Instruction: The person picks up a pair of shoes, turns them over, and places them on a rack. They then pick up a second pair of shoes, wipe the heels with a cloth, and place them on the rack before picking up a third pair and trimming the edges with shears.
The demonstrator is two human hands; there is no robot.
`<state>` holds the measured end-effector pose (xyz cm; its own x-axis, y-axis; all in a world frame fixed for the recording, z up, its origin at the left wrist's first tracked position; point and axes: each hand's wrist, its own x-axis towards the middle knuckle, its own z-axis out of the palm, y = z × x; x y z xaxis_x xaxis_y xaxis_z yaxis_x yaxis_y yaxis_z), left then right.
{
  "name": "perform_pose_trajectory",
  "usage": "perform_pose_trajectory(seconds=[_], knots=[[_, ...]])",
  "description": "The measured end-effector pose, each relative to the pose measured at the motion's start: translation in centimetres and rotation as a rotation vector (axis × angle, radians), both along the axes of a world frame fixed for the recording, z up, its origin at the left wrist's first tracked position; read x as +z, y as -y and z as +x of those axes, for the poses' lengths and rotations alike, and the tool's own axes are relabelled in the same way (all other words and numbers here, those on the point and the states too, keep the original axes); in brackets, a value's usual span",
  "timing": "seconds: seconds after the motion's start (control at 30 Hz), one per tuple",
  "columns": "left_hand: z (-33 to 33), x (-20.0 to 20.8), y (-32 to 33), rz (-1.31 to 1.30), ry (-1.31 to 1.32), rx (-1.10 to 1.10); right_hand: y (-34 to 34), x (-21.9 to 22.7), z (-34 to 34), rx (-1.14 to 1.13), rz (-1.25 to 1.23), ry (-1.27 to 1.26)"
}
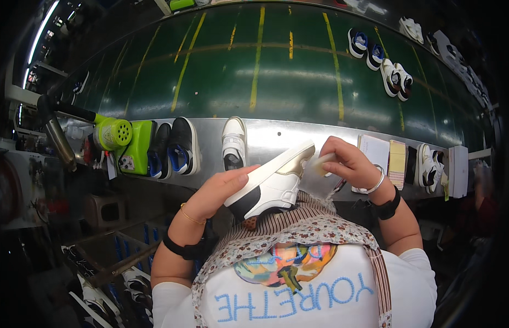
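My left hand [224,190] grips a white sneaker [276,188] by its heel end. The sneaker is tilted on its side, with its white sole up and its gold toe pointing to the upper right; a dark patch covers the heel. In my right hand [350,164], beside the toe, is a pale, blurred piece [318,177] pinched between thumb and fingers. I cannot make out its kind, nor whether it touches the toe. Another white and gold sneaker [234,143] stands upright on the metal ledge [290,128], just beyond my left hand.
Left on the ledge are black shoes [182,145] and a lime-green heat-gun-like tool [116,134]. Papers [374,150], more white sneakers [428,169] and a white box [458,171] lie right. Beyond runs a green conveyor belt [221,71] with yellow lines, carrying shoes [394,76]. A shoe rack [109,262] stands lower left.
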<state>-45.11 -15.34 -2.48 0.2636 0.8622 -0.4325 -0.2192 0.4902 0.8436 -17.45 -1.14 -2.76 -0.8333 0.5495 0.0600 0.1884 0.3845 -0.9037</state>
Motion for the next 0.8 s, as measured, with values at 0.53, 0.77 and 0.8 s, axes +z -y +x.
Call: perform_pose_trajectory(seconds=[0.53, 0.77, 0.8], knots=[[-0.5, -3.4, 1.4, -0.070, 0.044, 0.200, -0.6, -18.5, 4.5, -0.583, -0.195, 0.328], [-0.4, -3.1, 0.6, -0.082, 0.006, 0.191, -0.1, -19.5, 12.8, -1.029, 0.327, 0.337], [-0.3, -3.2, 0.3, -0.091, 0.011, 0.202, -0.5, -19.4, 14.7, -1.154, 0.193, 0.365]])
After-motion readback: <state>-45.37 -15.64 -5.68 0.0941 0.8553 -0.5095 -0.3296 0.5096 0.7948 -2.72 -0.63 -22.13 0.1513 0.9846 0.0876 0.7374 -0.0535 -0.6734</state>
